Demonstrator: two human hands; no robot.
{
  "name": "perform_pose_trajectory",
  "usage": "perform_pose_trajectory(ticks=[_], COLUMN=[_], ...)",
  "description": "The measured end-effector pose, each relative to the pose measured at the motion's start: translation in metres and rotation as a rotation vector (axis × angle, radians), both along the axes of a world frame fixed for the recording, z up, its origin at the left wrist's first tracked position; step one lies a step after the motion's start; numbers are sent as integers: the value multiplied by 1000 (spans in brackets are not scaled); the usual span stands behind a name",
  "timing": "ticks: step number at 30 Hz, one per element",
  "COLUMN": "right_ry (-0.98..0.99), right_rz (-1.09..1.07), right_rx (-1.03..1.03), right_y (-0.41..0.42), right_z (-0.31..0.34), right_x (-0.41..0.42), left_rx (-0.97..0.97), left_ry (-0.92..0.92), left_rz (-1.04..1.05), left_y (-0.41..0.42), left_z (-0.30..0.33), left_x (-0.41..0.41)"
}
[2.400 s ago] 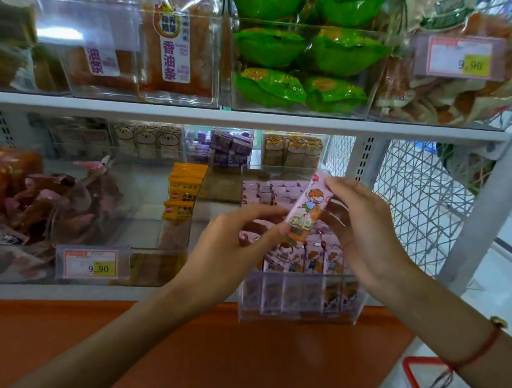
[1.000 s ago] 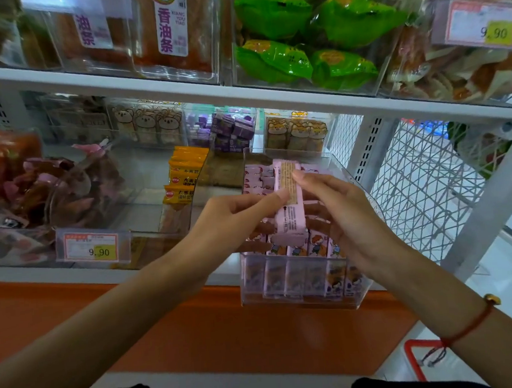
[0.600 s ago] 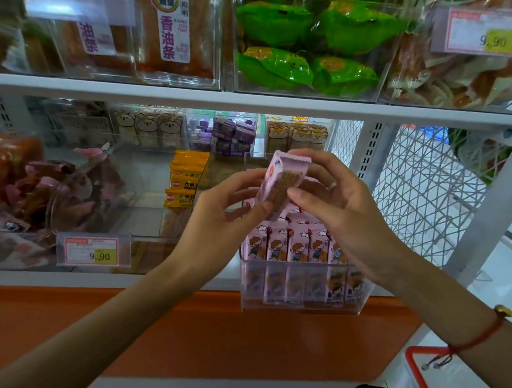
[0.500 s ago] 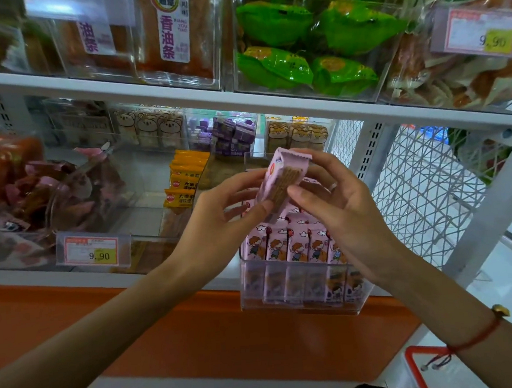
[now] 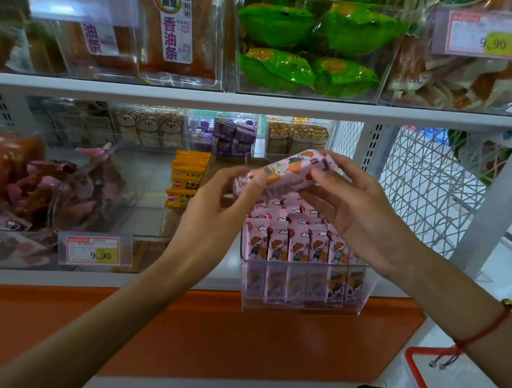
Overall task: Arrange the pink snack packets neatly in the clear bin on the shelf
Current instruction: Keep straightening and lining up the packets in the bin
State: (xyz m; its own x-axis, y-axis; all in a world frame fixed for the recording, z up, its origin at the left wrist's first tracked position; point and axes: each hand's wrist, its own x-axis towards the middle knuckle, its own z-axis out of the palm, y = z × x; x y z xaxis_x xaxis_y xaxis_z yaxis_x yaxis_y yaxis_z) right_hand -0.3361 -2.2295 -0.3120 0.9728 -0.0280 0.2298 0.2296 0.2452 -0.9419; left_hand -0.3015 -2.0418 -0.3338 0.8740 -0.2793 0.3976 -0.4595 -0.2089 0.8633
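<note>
A pink snack packet with a cartoon child printed on it is held lying sideways in the air, just above a clear plastic bin. The left hand pinches its left end between thumb and fingertips; the right hand pinches its right end the same way, fingers curled around the wrapper. Below, a row of matching pink packets stands upright in the bin, pictures facing forward, with more rows behind. The bin sits at the front edge of a white metal shelf — its front wall juts out past the shelf's orange trim. To the left stand small yellow-orange packets and a price tag reading 9.90. On the shelf above, a clear bin holds bright green packets. A thin red string bracelet circles the right wrist.
</note>
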Motion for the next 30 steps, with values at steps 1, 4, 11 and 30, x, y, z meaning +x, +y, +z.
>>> perform_pose_trajectory(ticks=[1, 4, 11, 30], right_ry=[-3, 34, -276, -260], right_rz=[22, 48, -124, -157], right_rx=[4, -120, -503, -481], right_y=[-2, -4, -3, 17], right_z=[0, 0, -2, -6], right_x=[1, 0, -4, -5], left_rx=[-9, -61, -5, -83], left_ry=[-10, -93, -343, -84], left_rz=[-10, -1, 25, -153], left_y=[1, 4, 4, -5], left_z=[-1, -1, -3, -4], left_x=[1, 1, -1, -5])
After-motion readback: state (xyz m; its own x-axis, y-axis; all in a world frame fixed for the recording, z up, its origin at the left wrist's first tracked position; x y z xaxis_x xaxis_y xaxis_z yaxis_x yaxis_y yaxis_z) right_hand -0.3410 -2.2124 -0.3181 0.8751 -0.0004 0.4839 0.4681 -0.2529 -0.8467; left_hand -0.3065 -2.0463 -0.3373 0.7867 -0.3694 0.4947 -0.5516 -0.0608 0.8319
